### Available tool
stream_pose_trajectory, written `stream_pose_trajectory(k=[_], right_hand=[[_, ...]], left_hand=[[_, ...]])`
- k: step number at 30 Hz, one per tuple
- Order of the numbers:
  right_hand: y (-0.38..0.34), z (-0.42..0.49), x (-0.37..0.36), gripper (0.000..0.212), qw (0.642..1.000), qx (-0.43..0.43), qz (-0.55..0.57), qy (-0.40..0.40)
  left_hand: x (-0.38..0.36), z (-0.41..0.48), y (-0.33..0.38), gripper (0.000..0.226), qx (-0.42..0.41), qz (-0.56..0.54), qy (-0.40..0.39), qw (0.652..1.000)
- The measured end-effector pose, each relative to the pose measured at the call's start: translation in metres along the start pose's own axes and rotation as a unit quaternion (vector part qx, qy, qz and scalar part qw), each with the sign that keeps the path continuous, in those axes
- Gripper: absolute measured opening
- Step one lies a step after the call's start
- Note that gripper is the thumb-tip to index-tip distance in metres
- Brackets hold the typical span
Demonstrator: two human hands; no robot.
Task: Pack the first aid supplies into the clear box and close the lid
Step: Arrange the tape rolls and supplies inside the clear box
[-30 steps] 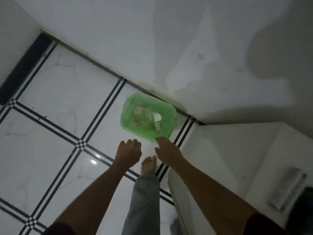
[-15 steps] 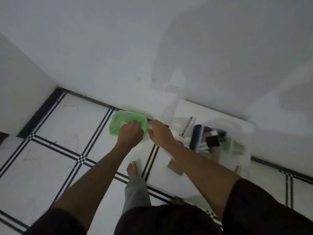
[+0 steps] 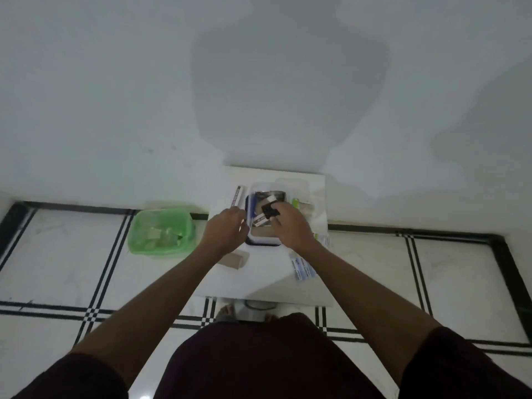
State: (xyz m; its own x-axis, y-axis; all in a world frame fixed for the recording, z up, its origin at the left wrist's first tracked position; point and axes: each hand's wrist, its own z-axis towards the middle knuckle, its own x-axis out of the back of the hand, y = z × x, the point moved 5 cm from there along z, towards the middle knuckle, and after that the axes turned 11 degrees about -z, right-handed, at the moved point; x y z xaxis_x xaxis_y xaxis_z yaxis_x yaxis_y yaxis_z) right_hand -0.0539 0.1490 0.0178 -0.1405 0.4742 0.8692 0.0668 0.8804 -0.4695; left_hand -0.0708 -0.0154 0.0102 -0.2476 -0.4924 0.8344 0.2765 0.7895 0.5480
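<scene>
The clear box (image 3: 263,240) stands on a small white table (image 3: 267,286) against the wall, with several packets inside. My right hand (image 3: 289,228) is over the box's right side, pinching a small black packet (image 3: 269,210) above the contents. My left hand (image 3: 227,231) has its fingers curled at the box's left rim. A long white carton (image 3: 238,195) lies left of the box and a brown bandage roll (image 3: 233,259) sits near the table's left front. A blue-and-white packet (image 3: 300,267) lies at the right front. A green item (image 3: 296,202) and what looks like the clear lid (image 3: 296,184) lie right of the box.
A green bin (image 3: 161,231) with scraps inside stands on the tiled floor to the left of the table, against the white wall. My feet show under the table's front edge. The frame is dim and slightly blurred.
My view swung right from the green bin to the table. Both hands left the bin and came to the clear box; the right hand now holds a black packet.
</scene>
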Motion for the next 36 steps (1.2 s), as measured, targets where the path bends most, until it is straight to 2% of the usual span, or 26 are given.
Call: stream_pose_trajectory(k=[4,9,13,20,25,29,32,36], right_hand=[[0.034,-0.015,0.003,0.04,0.998,-0.056,0.031,0.002],[0.067,0.017,0.016,0.038,0.996,-0.085,-0.011,0.027],[0.092,0.043,0.002,0.045,0.991,-0.105,-0.084,-0.026],[0.118,0.083,-0.041,0.049,0.978,-0.071,-0.175,-0.089],[0.128,0.101,-0.05,0.06,0.972,-0.035,-0.231,-0.029],[0.139,0.107,-0.058,0.071,0.953,-0.055,-0.296,-0.033],[0.146,0.108,-0.06,0.072,0.962,-0.069,-0.263,-0.039],[0.147,0.107,-0.05,0.057,0.977,-0.078,-0.196,-0.015]], left_hand=[[-0.012,0.003,-0.011,0.024,0.004,-0.018,-0.043,0.999],[-0.007,0.027,-0.042,0.036,0.021,-0.001,-0.083,0.996],[-0.022,0.046,-0.067,0.039,0.029,0.028,-0.134,0.99],[-0.069,0.067,-0.103,0.04,0.024,0.091,-0.237,0.967],[-0.087,0.069,-0.123,0.035,0.016,0.114,-0.248,0.962],[-0.093,0.066,-0.132,0.028,0.024,0.115,-0.243,0.963],[-0.085,0.064,-0.127,0.026,0.027,0.097,-0.224,0.969],[-0.052,0.066,-0.115,0.026,0.042,0.016,-0.165,0.985]])
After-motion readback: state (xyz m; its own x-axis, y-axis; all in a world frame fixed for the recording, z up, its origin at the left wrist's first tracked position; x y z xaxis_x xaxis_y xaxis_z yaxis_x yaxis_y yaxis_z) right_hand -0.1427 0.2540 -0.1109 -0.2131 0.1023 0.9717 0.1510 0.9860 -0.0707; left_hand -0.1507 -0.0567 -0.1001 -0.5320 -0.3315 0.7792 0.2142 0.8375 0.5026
